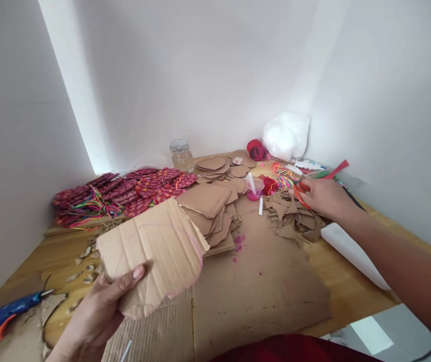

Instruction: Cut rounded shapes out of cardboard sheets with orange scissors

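My left hand (102, 309) grips a creased piece of brown cardboard (155, 251) by its near edge, thumb on top; a faint pink outline is drawn on it. My right hand (323, 197) reaches out to the right and is closed on the orange handles of a pair of scissors (301, 193), above a heap of cardboard scraps (293, 218). A stack of cut cardboard shapes (210, 213) lies between the two hands.
A large cardboard sheet (260, 286) covers the wooden table (351, 286). Red patterned fabric pieces with coloured cords (121, 193) lie at the left, a blue glue gun (2, 317) at the near left. A glass jar (181, 155), pink cup (255, 190), red yarn (256, 149), white stuffing (286, 134) and a white roll (353, 251) are also there.
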`<state>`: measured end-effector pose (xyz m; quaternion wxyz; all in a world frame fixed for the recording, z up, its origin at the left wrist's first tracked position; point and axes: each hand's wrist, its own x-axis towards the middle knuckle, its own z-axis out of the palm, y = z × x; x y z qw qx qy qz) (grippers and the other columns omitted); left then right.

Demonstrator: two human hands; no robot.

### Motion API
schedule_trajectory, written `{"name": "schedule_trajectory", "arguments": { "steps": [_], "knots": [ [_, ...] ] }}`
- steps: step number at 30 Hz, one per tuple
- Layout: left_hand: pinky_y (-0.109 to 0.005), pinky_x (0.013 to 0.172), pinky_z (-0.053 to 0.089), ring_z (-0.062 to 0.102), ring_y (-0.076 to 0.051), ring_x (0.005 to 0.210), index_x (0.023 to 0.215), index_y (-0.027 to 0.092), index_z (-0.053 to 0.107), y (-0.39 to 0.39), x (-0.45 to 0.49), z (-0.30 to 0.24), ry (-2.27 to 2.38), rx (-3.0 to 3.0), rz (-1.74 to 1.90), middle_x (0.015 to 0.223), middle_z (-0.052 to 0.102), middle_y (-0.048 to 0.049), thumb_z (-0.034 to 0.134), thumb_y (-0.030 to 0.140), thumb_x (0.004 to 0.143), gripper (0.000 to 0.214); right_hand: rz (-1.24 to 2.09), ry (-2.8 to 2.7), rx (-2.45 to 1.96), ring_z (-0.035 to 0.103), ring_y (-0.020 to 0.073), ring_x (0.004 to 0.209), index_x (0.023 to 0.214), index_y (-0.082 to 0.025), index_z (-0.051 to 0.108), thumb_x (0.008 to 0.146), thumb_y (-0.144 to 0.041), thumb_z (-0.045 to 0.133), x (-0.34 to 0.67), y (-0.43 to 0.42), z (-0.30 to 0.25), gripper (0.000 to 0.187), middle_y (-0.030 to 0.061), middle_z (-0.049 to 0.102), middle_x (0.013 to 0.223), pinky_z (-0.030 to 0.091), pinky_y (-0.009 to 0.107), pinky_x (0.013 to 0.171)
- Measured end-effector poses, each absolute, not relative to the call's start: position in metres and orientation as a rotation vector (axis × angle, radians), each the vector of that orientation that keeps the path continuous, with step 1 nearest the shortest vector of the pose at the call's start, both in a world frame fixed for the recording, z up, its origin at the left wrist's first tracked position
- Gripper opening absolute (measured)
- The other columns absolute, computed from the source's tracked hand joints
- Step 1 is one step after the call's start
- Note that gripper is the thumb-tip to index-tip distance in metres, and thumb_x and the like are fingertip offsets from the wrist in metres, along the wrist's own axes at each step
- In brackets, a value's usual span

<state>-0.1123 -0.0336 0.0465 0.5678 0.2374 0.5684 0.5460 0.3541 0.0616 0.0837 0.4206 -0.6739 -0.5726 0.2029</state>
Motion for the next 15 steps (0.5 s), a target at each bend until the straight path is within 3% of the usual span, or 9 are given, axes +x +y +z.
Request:
{"name": "schedule_trajectory", "arguments": {
  "steps": [4, 7, 11, 13, 15],
  "knots": [
    [-0.027, 0.059, 0.062, 0.076, -0.027, 0.072, 0.102, 0.012, 0.074, -0.034, -0.101, 0.037, 1.34, 0.521, 1.255, 0.086, 0.08, -0.0102, 0.092, 0.013, 0.048, 0.057, 0.559, -1.357, -1.672, 0.057, 0.0203, 0.06, 0.07, -0.021, 0.062, 0.07, -0.043, 0.081, 0.341, 0.048, 0.077, 0.03, 0.0025, 0.064, 0.06, 0.035, 0.029, 0.053],
    [-0.032, 0.059, 0.061, 0.075, -0.028, 0.067, 0.117, 0.01, 0.069, -0.038, -0.08, 0.025, 1.311, 0.55, 1.178, 0.086, 0.079, -0.0137, 0.093, 0.02, 0.053, 0.069, 0.813, -1.424, -1.576, 0.055, 0.016, 0.053, 0.065, -0.019, 0.062, 0.072, -0.055, 0.076, 0.305, 0.027, 0.053, 0.039, 0.0034, 0.066, 0.062, 0.041, 0.029, 0.052],
    [-0.042, 0.077, 0.059, 0.074, -0.034, 0.091, 0.131, 0.013, 0.06, -0.048, -0.047, 0.01, 1.149, 0.67, 1.099, 0.105, 0.076, -0.0194, 0.088, 0.04, 0.065, 0.077, 1.05, -1.522, -1.458, 0.059, 0.0159, 0.055, 0.071, -0.016, 0.065, 0.078, -0.055, 0.072, 0.256, 0.006, 0.016, 0.04, 0.0053, 0.07, 0.069, 0.045, 0.028, 0.053],
    [-0.04, 0.08, 0.057, 0.072, -0.032, 0.093, 0.123, 0.013, 0.066, -0.051, -0.044, 0.004, 1.081, 0.844, 1.066, 0.104, 0.075, -0.0189, 0.079, 0.05, 0.073, 0.064, 1.041, -1.518, -1.421, 0.06, 0.017, 0.06, 0.075, -0.017, 0.065, 0.083, -0.053, 0.068, 0.243, 0.0, 0.002, 0.037, 0.0043, 0.07, 0.072, 0.048, 0.029, 0.058],
    [-0.035, 0.072, 0.054, 0.07, -0.027, 0.08, 0.107, 0.015, 0.073, -0.051, -0.054, 0.0, 1.128, 1.155, 0.881, 0.095, 0.076, -0.015, 0.073, 0.056, 0.076, 0.052, 0.923, -1.529, -1.437, 0.061, 0.0192, 0.061, 0.073, -0.019, 0.064, 0.081, -0.055, 0.069, 0.239, -0.004, -0.008, 0.036, 0.0013, 0.067, 0.066, 0.048, 0.029, 0.057]
  ]
}}
